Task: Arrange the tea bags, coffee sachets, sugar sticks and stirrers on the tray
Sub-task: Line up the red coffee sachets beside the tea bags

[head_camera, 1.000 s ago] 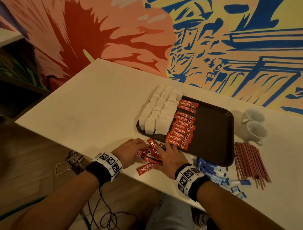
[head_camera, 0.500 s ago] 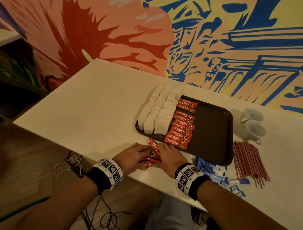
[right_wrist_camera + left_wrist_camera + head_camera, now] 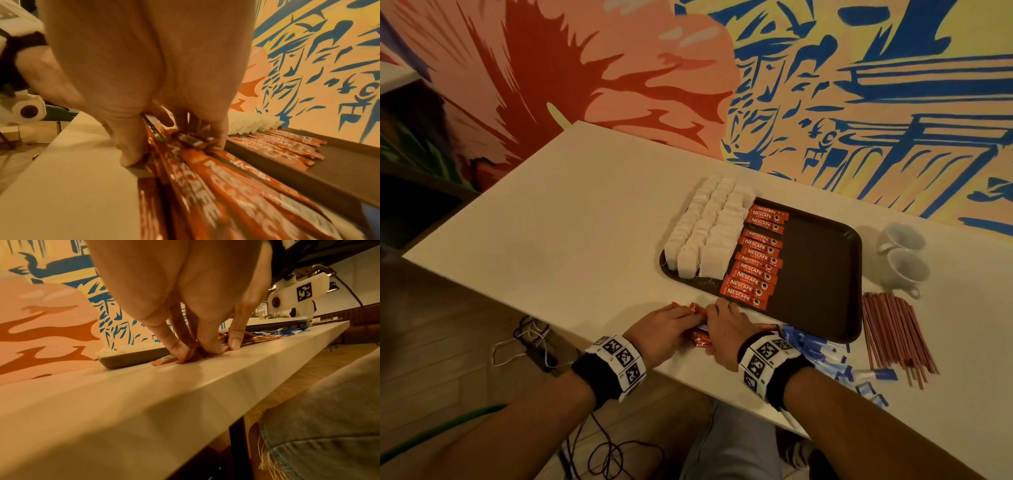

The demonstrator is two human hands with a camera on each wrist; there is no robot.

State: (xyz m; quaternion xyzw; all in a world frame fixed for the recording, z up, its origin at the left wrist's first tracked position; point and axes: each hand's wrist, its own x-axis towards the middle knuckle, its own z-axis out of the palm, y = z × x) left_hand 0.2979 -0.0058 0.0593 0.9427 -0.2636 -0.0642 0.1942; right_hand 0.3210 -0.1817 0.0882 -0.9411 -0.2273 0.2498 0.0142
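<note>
Red foil coffee sachets (image 3: 702,337) lie in a loose bundle at the near table (image 3: 571,240) edge, just in front of the tray (image 3: 822,274). I read both hands as squaring this bundle so it can go over as one stack.

1. My left hand (image 3: 662,330) curls its fingers (image 3: 176,348) down onto the left end of the bundle, pinching the sachets against the table top.
2. My right hand (image 3: 726,330) closes on the right end, with the thumb on the near side and the fingers (image 3: 220,138) on the tray side. The sachets are slim, glossy and crinkled, so I judge they will slide on one another unless held at both ends.
3. Blue sugar sticks (image 3: 822,349), thin paper tubes, lie scattered on the table just right of my right wrist, off the tray.
4. The tray is dark, smooth and shallow-rimmed. A column of sachets (image 3: 755,260) lies flat and overlapped in its middle, labels up. White tea bags (image 3: 709,229), soft and pillowy, stand on edge in three rows along its left side. Its right part is bare, which I take as reserved for the sticks and stirrers.
5. Thin red-brown stirrers (image 3: 893,332) lie in a fanned heap on the table right of the tray.
6. Two white glazed cups (image 3: 904,253) rest on their sides beyond them.
</note>
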